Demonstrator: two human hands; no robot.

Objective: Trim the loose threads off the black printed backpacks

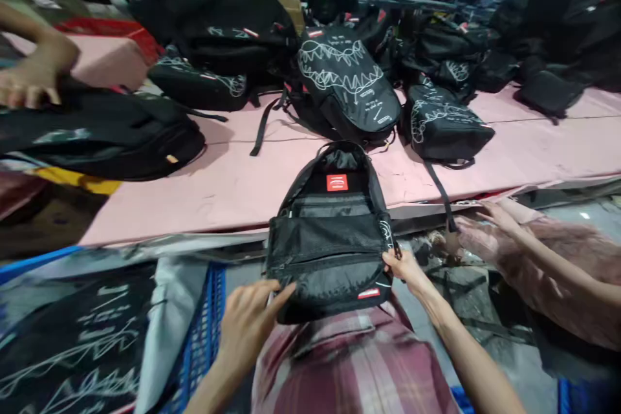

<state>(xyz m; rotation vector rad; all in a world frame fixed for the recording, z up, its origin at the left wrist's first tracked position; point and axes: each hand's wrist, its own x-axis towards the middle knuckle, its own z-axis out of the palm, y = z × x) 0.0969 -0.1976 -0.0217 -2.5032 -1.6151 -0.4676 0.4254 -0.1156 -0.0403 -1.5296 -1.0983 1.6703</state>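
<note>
A black backpack [334, 233] lies unzipped in front of me, its upper part on the pink table edge and its lower part over my lap. Its inside shows a red label [336, 182], a zipped pocket and dark lining. A second small red and white tag [369, 294] sits low on the right. My left hand [250, 317] grips the lower left edge with the thumb over the fabric. On the right side edge, my right hand [402, 266] pinches the rim of the same backpack.
Finished-looking black backpacks with white scribble prints [342, 74] crowd the pink table [233, 194]. A co-worker's hand [29, 81] rests on a backpack [107, 129] at left. Another person's arm [538, 242] reaches in from the right. A blue crate [201, 330] with printed black fabric stands lower left.
</note>
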